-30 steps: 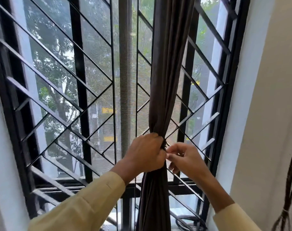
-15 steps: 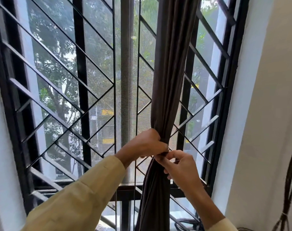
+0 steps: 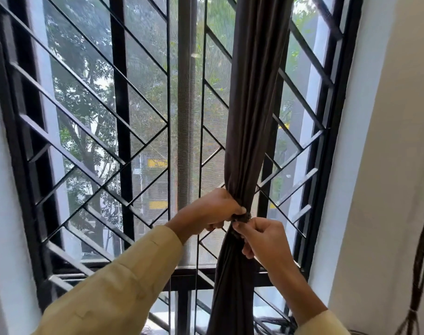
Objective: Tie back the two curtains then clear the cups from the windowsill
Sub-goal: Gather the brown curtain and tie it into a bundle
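Left grip (image 3: 213,209): is curling round the gathered curtain (image 3: 254,117), its thumb pressing on the dark tie (image 3: 242,216) at the cinch.
Right grip (image 3: 261,238): is pinching the same tie from just below, its fingertips touching the left thumb.
Curtain: is hanging bunched into one rope in front of the right half of the window grille (image 3: 97,117), narrowing where the hands are meeting and flaring out again beneath.
Step in hand: the person is probably fastening the tie on one curtain; a second curtain is not showing.
Next move: is likely calling for the tie to be closed snugly while the left grip is holding the folds together, then a gentle release.
Cups: none are showing; the windowsill is lying out of view, so what they are holding cannot be told.
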